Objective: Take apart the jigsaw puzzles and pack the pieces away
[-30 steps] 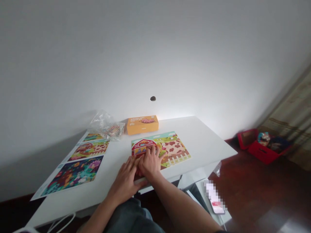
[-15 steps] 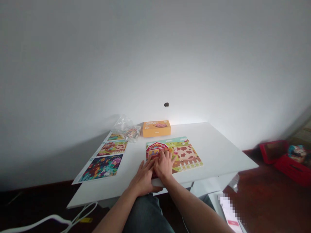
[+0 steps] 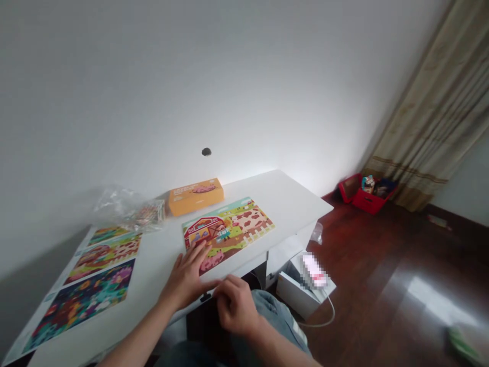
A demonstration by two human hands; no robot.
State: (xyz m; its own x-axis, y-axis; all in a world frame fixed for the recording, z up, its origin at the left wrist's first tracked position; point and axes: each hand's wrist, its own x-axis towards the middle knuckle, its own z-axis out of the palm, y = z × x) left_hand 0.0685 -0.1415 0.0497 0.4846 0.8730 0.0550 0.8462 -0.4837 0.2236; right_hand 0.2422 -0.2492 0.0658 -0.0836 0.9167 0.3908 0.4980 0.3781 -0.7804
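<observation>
A farm puzzle (image 3: 233, 228) with a red barn and a spotted cow lies finished on the white table (image 3: 290, 196). My left hand (image 3: 186, 279) rests flat on the puzzle's near left corner, fingers spread, holding nothing. My right hand (image 3: 235, 305) hangs off the table's front edge above my lap, fingers loosely curled, with nothing visible in it.
An orange box (image 3: 196, 195) stands behind the puzzle by the wall. A clear plastic bag (image 3: 126, 209) lies left of it. Picture sheets (image 3: 93, 278) lie along the table's left side. A white box with a cable (image 3: 305, 290) sits on the wooden floor; red bins (image 3: 364, 193) stand by the curtain.
My right hand has come off the puzzle and drawn back past the table edge. My left hand stays on the puzzle. The view has swung to the right, showing the curtain and floor.
</observation>
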